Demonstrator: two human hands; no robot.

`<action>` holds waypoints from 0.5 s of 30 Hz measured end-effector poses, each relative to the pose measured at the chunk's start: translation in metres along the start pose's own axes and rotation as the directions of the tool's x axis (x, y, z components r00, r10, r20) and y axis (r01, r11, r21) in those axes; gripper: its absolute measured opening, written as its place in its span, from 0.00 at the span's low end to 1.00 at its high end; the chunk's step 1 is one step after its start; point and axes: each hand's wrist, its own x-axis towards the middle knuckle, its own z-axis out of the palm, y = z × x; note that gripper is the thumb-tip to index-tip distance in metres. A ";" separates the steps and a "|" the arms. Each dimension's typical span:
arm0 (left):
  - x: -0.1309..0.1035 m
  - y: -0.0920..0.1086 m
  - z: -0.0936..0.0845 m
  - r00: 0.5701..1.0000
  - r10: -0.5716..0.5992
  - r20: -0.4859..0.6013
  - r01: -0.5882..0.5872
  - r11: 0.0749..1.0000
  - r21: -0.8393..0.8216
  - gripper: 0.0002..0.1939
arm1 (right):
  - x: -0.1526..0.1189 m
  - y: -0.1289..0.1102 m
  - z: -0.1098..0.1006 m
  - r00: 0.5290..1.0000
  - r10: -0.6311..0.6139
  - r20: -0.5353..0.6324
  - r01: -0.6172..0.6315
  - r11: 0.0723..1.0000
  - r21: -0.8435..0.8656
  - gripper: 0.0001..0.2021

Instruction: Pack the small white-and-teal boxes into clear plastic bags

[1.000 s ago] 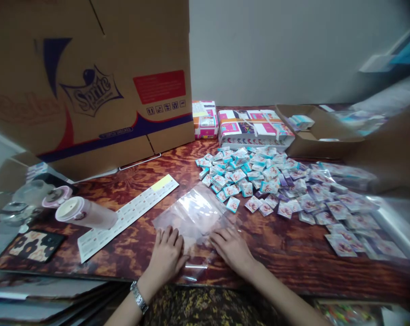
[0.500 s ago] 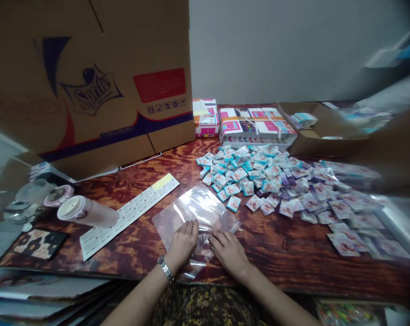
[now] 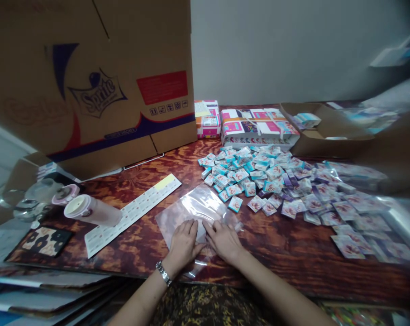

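A clear plastic bag (image 3: pixel 205 203) lies flat on the table in front of me. On its lower left part rests my left hand (image 3: pixel 184 243), palm down, fingers stretched forward, with a metal watch at the wrist. Close beside it my right hand (image 3: pixel 224 241) also lies on the plastic, its fingers extended. Neither hand visibly grips anything; what is under the palms is hidden. Beyond the bag is a pile of small boxes (image 3: pixel 240 175), white and blue, with purple-edged ones farther right.
A large brown carton (image 3: pixel 123 131) stands at the back left. A pink tumbler (image 3: pixel 101 214) lies across a printed strip (image 3: pixel 147 203), left of the bag. Wrapped packages (image 3: pixel 259 129) and an open carton (image 3: pixel 327 142) sit along the wall. A flower-patterned notebook (image 3: pixel 45 241) lies far left.
Both hands have moved slightly forward over the bag, and the right hand has come nearer to the left. The view has shifted a little.
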 end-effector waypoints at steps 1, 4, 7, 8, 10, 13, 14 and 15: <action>-0.001 -0.001 0.000 1.000 -0.006 -0.003 0.006 1.000 -0.010 0.34 | -0.002 0.001 -0.001 1.000 -0.015 0.000 0.015 1.000 0.013 0.25; -0.004 -0.005 -0.001 1.000 0.010 -0.009 -0.011 0.997 -0.072 0.38 | -0.012 0.007 -0.005 0.992 -0.123 -0.030 0.125 0.990 0.061 0.29; -0.007 -0.013 -0.005 0.998 -0.023 -0.059 0.011 0.981 -0.194 0.33 | -0.020 0.009 0.000 0.977 -0.193 -0.087 0.201 0.975 0.092 0.27; -0.008 -0.016 -0.008 0.994 -0.057 -0.096 0.034 0.973 -0.230 0.30 | -0.021 0.008 0.004 0.975 -0.194 -0.105 0.204 0.974 0.095 0.23; -0.009 -0.021 -0.017 0.975 -0.119 -0.189 0.064 0.960 -0.272 0.24 | -0.018 0.004 0.014 0.972 -0.191 -0.140 0.208 0.971 0.117 0.12; -0.012 -0.022 -0.036 0.928 -0.153 -0.340 0.058 0.960 -0.274 0.20 | -0.010 -0.009 0.019 0.958 -0.181 -0.221 0.245 0.920 0.305 0.08; -0.013 -0.021 -0.043 0.901 -0.182 -0.394 0.072 0.958 -0.276 0.20 | -0.007 -0.015 0.016 0.956 -0.159 -0.245 0.254 0.867 0.428 0.09; -0.015 -0.020 -0.050 0.864 -0.231 -0.448 0.104 0.952 -0.289 0.21 | -0.005 -0.021 0.011 0.960 -0.123 -0.250 0.250 0.777 0.578 0.10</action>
